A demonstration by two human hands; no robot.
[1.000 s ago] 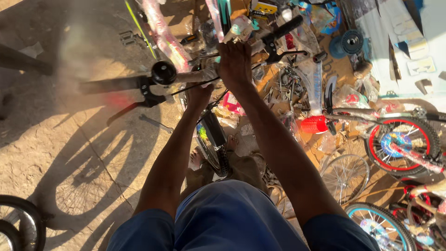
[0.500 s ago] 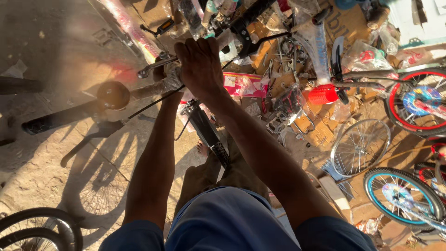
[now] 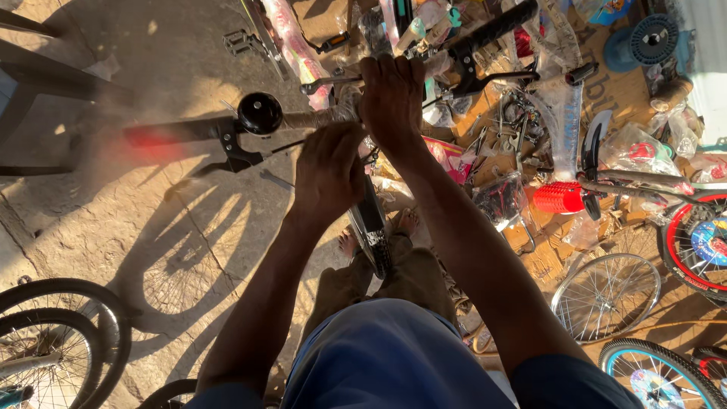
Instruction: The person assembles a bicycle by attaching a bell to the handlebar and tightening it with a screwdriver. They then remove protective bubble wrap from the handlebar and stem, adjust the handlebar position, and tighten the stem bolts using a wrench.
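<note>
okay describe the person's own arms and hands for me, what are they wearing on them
Both arms are bare from the short blue sleeves down to the fingers. The left hand and right hand wear no gloves, and no watch, ring or bracelet shows on either. Low sunlight and shadow fall across the forearms.

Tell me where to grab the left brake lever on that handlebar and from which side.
Take the black brake lever by its long free blade, likely from below, the ground side. The blade hangs off the handlebar beside the round black bell, with open space under it, clear of the left hand and right hand.
</note>
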